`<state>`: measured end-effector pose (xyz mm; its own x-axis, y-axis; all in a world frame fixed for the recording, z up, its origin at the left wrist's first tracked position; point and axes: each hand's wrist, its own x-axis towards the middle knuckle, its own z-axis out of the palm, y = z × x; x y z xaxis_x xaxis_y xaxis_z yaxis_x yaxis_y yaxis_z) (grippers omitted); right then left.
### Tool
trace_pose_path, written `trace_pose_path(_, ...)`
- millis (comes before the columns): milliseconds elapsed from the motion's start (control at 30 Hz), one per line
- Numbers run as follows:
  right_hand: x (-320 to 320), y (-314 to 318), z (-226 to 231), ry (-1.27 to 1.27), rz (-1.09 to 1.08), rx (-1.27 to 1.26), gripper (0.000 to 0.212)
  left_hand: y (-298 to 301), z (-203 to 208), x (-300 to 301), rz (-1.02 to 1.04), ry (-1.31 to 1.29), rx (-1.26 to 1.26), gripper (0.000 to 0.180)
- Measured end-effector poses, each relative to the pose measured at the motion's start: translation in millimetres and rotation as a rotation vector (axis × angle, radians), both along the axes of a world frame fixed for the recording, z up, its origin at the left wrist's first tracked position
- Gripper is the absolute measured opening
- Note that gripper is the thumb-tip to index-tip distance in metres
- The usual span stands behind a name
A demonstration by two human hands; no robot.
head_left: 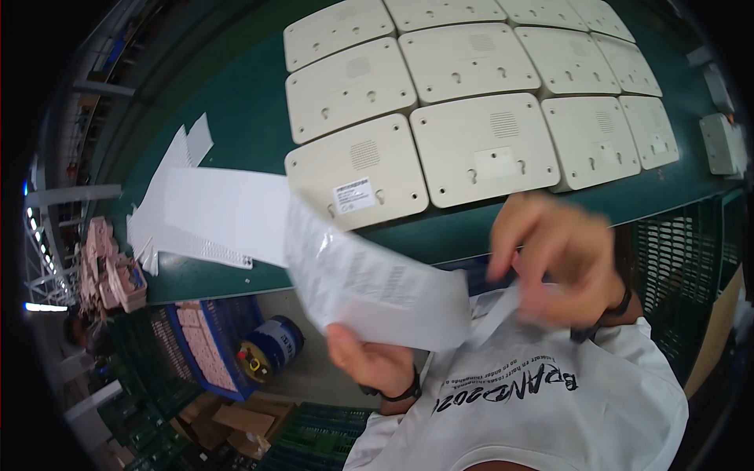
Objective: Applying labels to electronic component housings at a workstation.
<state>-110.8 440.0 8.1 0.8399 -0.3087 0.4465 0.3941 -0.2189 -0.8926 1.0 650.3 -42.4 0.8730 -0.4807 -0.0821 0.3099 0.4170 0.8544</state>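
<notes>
My left hand grips the lower edge of a white label sheet, thumb on top. The sheet curves upward, glossy, with printed rows on it, and runs on into a longer white strip on the bench. To its right my right hand is raised, fingers bent and smeared by motion; whether it pinches anything I cannot tell. Past the sheet lie rows of cream plastic housings, backs up, with speaker slots and keyhole openings. The nearest left housing carries a small white label.
More white label sheets lie on the green bench at left. Pink parts sit at its left edge. Below are a blue crate and a blue drum. Another cream housing stands far right.
</notes>
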Motion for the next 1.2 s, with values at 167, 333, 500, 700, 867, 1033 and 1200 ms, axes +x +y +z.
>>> trace_pose_path(167, -4.9, -49.4, 0.8, 0.383, -0.404, 0.184, 0.015, -17.6, -16.6, 40.8, 0.522, -0.131, 0.081, 0.064)
trace_pose_path(333, 3.4, -57.0, 2.5, 0.537, -0.376, 0.236, 0.036, -24.7, -34.5, 71.2, 0.625, -0.017, -0.001, 0.066)
trace_pose_path(500, 45.2, -27.2, 2.2, 0.301, -0.421, -0.213, 0.066, -23.3, -41.7, 82.6, 0.673, -0.056, 0.006, 0.065)
trace_pose_path(700, 108.9, -4.1, -17.3, 0.232, -0.442, -0.670, 0.078, -19.7, -42.0, 79.2, 0.543, -0.135, 0.078, 0.062)
trace_pose_path(867, 113.5, -7.9, -21.5, 0.314, -0.435, -0.673, 0.081, -18.0, -41.6, 79.7, 0.535, -0.165, 0.088, 0.060)
trace_pose_path(1033, 117.5, -17.2, -23.9, 0.249, -0.496, -0.592, 0.072, -19.7, -41.0, 79.3, 0.554, -0.169, 0.094, 0.061)
trace_pose_path(1200, 61.3, -34.3, -2.7, 0.233, -0.491, -0.129, 0.050, -19.7, -40.8, 79.8, 0.534, -0.170, 0.117, 0.062)
